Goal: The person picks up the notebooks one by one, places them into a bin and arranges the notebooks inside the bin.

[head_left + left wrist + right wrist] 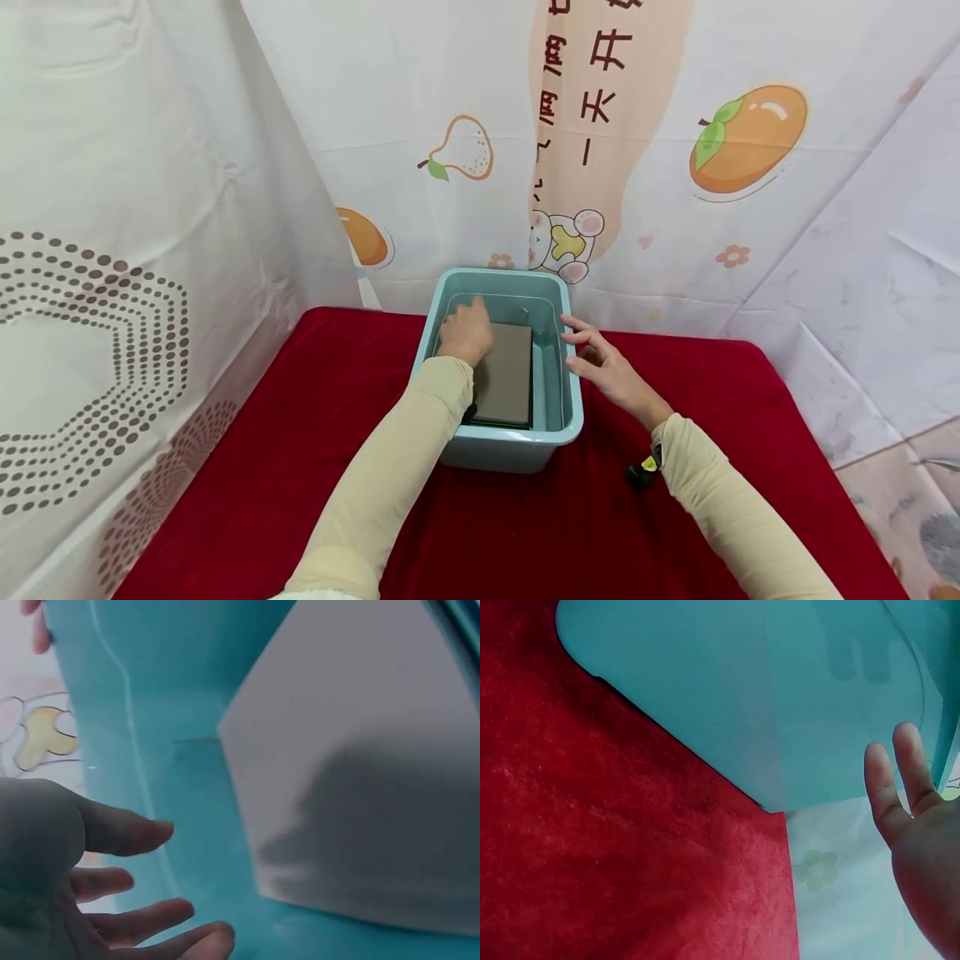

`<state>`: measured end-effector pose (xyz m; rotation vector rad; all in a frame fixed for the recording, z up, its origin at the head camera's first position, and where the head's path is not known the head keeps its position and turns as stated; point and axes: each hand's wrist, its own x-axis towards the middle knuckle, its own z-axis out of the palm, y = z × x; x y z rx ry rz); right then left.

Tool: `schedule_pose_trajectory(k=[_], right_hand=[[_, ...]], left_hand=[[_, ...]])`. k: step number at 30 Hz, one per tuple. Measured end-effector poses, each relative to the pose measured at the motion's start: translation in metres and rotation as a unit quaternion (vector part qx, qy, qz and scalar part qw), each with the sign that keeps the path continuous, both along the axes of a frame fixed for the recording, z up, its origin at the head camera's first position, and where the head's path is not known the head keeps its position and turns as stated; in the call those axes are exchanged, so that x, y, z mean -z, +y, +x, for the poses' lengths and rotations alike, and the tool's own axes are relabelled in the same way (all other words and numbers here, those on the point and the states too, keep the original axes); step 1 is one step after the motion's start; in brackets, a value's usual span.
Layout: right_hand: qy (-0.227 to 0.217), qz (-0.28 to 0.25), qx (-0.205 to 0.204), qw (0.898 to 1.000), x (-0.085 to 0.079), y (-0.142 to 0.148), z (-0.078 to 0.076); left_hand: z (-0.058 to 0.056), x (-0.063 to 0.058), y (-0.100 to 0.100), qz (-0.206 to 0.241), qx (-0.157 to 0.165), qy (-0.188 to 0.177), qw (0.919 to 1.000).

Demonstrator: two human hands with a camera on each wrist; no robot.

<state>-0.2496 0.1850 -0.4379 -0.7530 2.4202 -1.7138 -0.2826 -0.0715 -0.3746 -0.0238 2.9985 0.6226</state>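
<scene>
A light blue plastic bin (572, 392) stands on the red cloth. Inside it, toward the left, lies a flat rectangular grey-brown thing (510, 371) with dark edges; its exact kind is unclear. My left hand (467, 333) is over the bin's left part, above that flat thing. In the left wrist view the left hand's fingers (142, 924) are loosely bent and hold nothing, beside the pale flat surface (360, 712). My right hand (607, 367) is at the bin's right rim with fingers spread; whether they touch it, I cannot tell.
Red cloth (337, 400) covers the table. Behind it hangs a white curtain (637, 217) printed with fruit and characters; another white sheet (150, 167) hangs at left. A small black and yellow device (643, 472) is at my right wrist. A thin line (129, 712) runs along the bin's inner wall.
</scene>
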Motion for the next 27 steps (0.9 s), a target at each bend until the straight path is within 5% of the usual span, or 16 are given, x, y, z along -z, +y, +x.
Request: schedule_pose_trajectory(k=[17, 27], right_hand=[[0.029, 0.12, 0.007, 0.992, -0.021, 0.006, -0.006], [0.13, 0.209, 0.028, 0.969, -0.041, 0.002, -0.008]], left_hand=[[0.004, -0.039, -0.004, 0.049, 0.029, 0.068, 0.996], [0.007, -0.065, -0.009, 0.038, 0.034, 0.096, 0.9941]])
